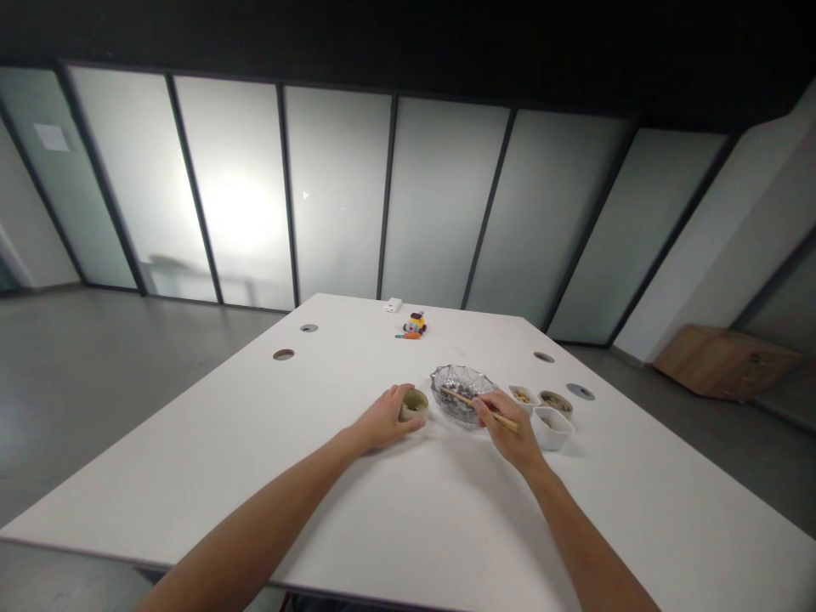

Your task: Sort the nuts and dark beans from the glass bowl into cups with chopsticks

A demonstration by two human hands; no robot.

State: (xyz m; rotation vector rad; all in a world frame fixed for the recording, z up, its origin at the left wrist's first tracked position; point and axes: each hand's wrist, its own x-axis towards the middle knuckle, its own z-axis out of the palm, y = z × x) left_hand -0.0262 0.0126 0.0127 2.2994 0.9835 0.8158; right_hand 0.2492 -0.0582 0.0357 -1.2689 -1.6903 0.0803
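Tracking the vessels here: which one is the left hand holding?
The small green-lined cup, with the left hand curled around it. The glass bowl and three small dishes stand farther right, clear of that hand.

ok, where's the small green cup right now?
Head view, lower middle: the small green cup is at the white table, with the fingers of the left hand around it, just left of the glass bowl.

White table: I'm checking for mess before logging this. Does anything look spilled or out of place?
No spill stands out. Mildly odd: the yellow toy vehicle beyond the glass bowl, a plaything sharing the table with chopsticks.
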